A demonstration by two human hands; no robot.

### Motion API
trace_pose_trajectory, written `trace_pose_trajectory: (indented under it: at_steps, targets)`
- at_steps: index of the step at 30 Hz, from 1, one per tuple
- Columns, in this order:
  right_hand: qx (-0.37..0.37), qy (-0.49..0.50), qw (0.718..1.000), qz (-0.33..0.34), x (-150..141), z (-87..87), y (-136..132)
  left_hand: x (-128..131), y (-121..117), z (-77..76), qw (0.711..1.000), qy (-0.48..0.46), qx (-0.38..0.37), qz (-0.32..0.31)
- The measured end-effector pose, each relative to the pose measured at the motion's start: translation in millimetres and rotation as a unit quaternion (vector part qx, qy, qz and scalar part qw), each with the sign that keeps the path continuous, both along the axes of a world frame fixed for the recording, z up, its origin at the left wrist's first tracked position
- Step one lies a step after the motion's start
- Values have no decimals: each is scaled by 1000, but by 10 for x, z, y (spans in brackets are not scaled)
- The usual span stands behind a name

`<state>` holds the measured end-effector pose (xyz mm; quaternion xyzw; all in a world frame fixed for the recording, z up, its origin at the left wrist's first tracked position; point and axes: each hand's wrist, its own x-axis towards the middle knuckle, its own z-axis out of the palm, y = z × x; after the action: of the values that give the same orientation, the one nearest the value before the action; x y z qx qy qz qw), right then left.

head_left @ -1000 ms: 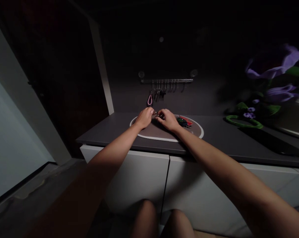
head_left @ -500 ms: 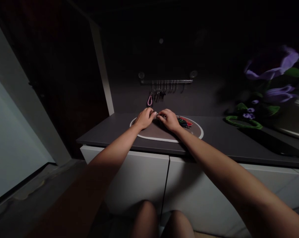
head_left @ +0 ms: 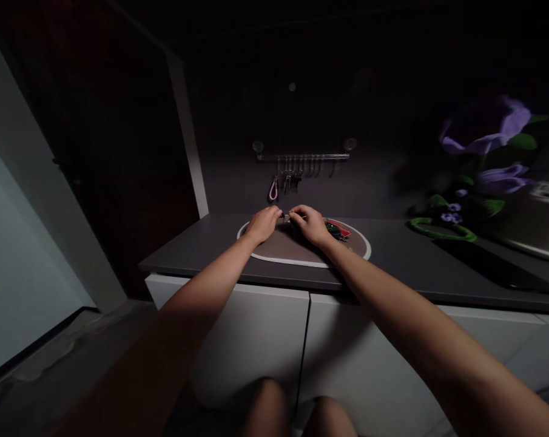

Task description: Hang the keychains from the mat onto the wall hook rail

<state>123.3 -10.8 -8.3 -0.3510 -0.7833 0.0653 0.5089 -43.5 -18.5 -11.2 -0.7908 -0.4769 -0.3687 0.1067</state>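
My left hand (head_left: 262,225) and my right hand (head_left: 311,224) face each other low over an oval brown mat (head_left: 296,252) with a white rim. Both are closed in a pinch. Between the fingertips is a small shiny metal piece (head_left: 287,220), too small and dim to name; it looks dark at its left end. Just right of my right hand, a tangle of dark and green items (head_left: 333,230) and a flat red packet (head_left: 342,229) lie on the mat, partly hidden by that hand.
On the wall behind, a clear rail (head_left: 301,157) bears several hooks with keys (head_left: 292,181) and a pink loop strap (head_left: 273,189). Purple fabric flowers (head_left: 488,133), a green ring (head_left: 442,229) and a dark flat object (head_left: 497,264) occupy the right of the grey counter (head_left: 187,247).
My fingertips have moved slightly apart, and more of the small metal piece shows between them. The whole view has shifted a little, so the counter sits lower.
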Motion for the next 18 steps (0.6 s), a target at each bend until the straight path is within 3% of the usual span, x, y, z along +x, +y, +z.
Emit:
trace_pose_trajectory:
  at_steps: [18]
  targets:
    - [-118,124,981,92,-2,-33,48,75,-46,14,997,-31,3,-69]
